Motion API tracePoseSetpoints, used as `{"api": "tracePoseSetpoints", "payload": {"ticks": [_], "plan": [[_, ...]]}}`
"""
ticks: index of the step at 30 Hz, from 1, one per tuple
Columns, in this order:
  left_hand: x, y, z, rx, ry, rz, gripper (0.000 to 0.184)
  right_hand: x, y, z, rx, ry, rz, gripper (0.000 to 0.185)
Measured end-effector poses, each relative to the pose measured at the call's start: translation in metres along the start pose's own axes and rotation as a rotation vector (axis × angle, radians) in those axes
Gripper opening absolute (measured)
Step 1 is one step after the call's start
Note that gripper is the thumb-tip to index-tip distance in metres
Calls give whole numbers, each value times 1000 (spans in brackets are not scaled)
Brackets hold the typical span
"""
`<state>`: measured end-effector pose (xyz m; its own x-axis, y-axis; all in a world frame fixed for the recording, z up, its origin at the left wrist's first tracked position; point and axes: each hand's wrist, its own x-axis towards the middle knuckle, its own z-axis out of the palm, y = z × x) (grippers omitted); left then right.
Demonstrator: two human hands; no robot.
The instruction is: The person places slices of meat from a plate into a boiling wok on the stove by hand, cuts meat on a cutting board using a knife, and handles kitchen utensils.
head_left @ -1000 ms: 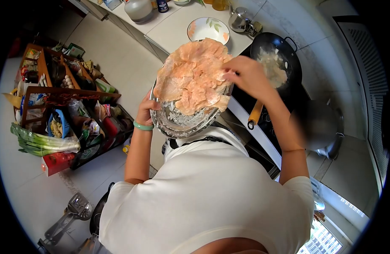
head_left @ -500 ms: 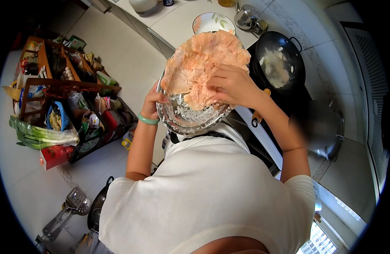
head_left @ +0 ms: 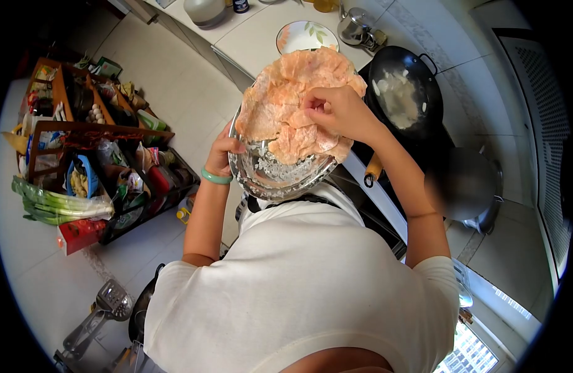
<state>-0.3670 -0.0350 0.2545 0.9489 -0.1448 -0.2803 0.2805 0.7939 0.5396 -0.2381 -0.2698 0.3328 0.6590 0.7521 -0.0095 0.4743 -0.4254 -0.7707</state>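
Observation:
My left hand (head_left: 224, 151) grips the left rim of a round metal tray (head_left: 271, 180), tilted in front of my body. Flat, pinkish slices of floured meat (head_left: 293, 87) cover most of the tray, and white powder clumps show on its bare lower part. Over the right part of the slices, my right hand (head_left: 339, 112) is closed, its thumb and fingertips pinched at a slice. Right of the tray, a black wok (head_left: 407, 93) on the stove holds pale pieces in liquid.
A floral bowl (head_left: 307, 37) and a steel pot (head_left: 356, 27) stand on the counter beyond the tray. A wooden handle (head_left: 373, 168) juts out below the wok. A dark round pan (head_left: 463, 183) is at the right. A loaded rack (head_left: 100, 130) stands at the left.
My right hand moved from the wok side of the tray onto the slices, then slightly up, its fingers now pinched. The tray moved slightly right, still in my left hand.

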Motion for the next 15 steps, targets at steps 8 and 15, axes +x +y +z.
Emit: {"api": "tracePoseSetpoints", "payload": {"ticks": [8,15], "plan": [[0,-2,2,-9,22,-10,89,10,-13,-32,101,129,8,12],[-2,-6,-3,46,82,21,87,-22,-18,-107,-59,363,140,14]]}}
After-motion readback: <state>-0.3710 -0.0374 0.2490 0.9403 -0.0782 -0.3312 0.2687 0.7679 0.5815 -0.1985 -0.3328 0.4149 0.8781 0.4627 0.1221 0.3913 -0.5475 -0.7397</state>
